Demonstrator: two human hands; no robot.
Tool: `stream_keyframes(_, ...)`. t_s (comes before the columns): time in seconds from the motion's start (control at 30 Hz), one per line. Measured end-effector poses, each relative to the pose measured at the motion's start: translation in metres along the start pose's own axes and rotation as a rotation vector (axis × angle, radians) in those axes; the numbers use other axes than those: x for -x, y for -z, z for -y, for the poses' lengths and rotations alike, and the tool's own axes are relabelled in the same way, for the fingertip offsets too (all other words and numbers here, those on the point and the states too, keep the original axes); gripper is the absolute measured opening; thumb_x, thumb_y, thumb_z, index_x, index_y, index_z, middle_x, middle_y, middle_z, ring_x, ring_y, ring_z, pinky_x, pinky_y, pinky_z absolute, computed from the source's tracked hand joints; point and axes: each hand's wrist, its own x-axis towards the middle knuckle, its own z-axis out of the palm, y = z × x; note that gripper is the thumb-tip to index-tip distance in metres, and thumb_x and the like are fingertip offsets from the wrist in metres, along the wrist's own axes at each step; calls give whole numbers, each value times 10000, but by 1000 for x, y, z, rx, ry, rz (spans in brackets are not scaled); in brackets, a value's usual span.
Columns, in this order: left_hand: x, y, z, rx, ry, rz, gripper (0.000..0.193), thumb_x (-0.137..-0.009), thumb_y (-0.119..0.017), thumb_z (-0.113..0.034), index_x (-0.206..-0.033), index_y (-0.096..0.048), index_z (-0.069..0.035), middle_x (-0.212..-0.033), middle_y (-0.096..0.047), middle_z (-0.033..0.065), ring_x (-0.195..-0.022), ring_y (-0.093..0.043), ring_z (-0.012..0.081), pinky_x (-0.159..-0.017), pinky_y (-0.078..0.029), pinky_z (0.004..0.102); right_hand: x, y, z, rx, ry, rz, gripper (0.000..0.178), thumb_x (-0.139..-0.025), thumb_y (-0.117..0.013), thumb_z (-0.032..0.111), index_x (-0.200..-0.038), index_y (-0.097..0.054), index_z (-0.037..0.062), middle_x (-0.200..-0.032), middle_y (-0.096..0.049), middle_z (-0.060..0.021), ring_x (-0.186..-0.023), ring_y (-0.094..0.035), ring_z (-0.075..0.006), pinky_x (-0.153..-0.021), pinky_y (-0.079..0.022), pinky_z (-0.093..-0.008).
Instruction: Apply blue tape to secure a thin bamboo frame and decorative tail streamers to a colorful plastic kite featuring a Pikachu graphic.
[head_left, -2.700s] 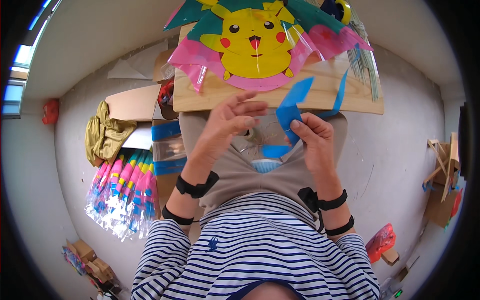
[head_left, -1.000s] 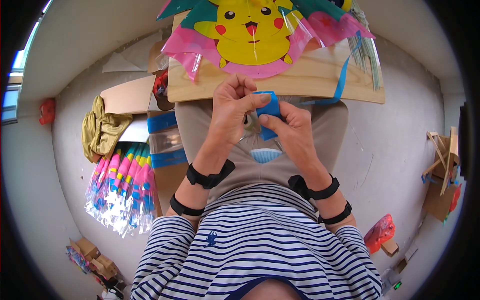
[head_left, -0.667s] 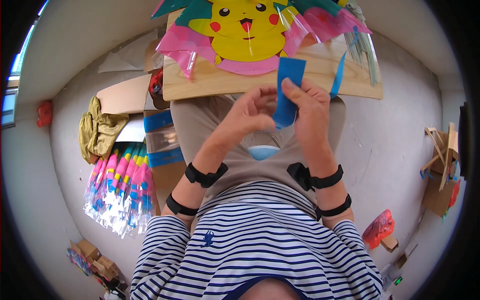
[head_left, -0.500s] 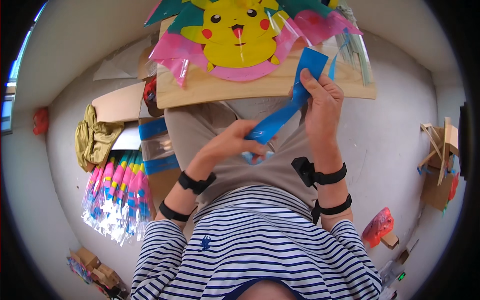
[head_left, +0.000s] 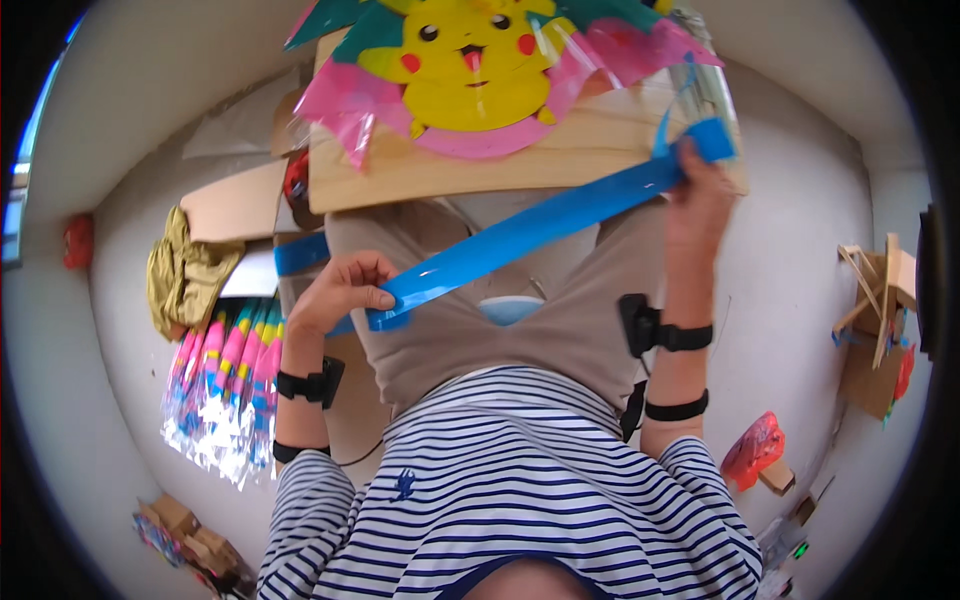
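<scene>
A long, shiny blue plastic strip (head_left: 530, 236) is stretched slantwise above my lap, rising from left to right. My left hand (head_left: 345, 290) pinches its lower end between thumb and fingers, and a short piece of the strip hangs below the grip. My right hand (head_left: 702, 190), slightly blurred, grips it close to its upper end, over the front right of the wooden table (head_left: 420, 185). On the table lies a pink and green plastic sheet (head_left: 640, 55) with a yellow cartoon figure (head_left: 478, 90) on it.
Clear strips (head_left: 712, 95) and a narrow blue ribbon (head_left: 664, 125) lie at the table's right. To my left are a box with blue bands (head_left: 300, 256), an olive cloth (head_left: 185, 265) and a bundle of colourful plastic (head_left: 225, 390). A red bag (head_left: 754, 450) lies right.
My hands have moved apart, the left one down and left, the right one rightward and lower. The blue strip, twisted before, is now drawn out straight between them.
</scene>
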Motion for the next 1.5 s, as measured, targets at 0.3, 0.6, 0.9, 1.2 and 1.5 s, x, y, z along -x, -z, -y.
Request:
stream_keyframes(0.3,19,33,-1,160,-234,-262,158,-773,-716,9,-917,-654,0,-897,-679,36,-824,-619,79,-750,-477,203,-6,86,-7,504,-13,66,272,-838,-762,77,-1072,-663,-21,-972,-682,-84,-845,-641,-188,-749,-518,-327)
stream_keyframes(0.6,-31,-48,-75,-147,-425,-126,126,-768,-716,28,-866,-647,-10,-839,-638,5,-799,-592,75,-733,-479,229,114,-73,11,736,498,781,427,-741,-788,98,-1130,-642,0,-1081,-663,-163,-953,-637,-272,-841,-494,-362)
stream_keyframes(0.9,-47,-92,-82,283,-527,-233,319,-795,-736,27,-1101,-645,10,-968,-699,69,-924,-659,133,-868,-506,244,134,-89,-1,174,-335,689,116,-858,-733,100,-859,-692,-9,-713,-661,-18,-671,-603,-71,-599,-451,-215)
stream_keyframes(1.2,-61,-106,-67,430,-560,-302,212,-810,-720,74,-992,-645,-7,-878,-689,43,-790,-662,101,-731,-533,219,141,-86,-14,319,-176,663,124,-830,-743,84,-871,-676,-13,-711,-631,1,-656,-554,-56,-604,-450,-211)
stream_keyframes(1.5,-65,-108,-63,417,-490,-282,258,-792,-730,78,-1013,-629,-8,-839,-661,30,-760,-632,88,-691,-525,218,147,-94,-10,337,-63,603,80,-837,-706,23,-887,-660,-19,-699,-604,-2,-659,-529,-64,-596,-451,-241)
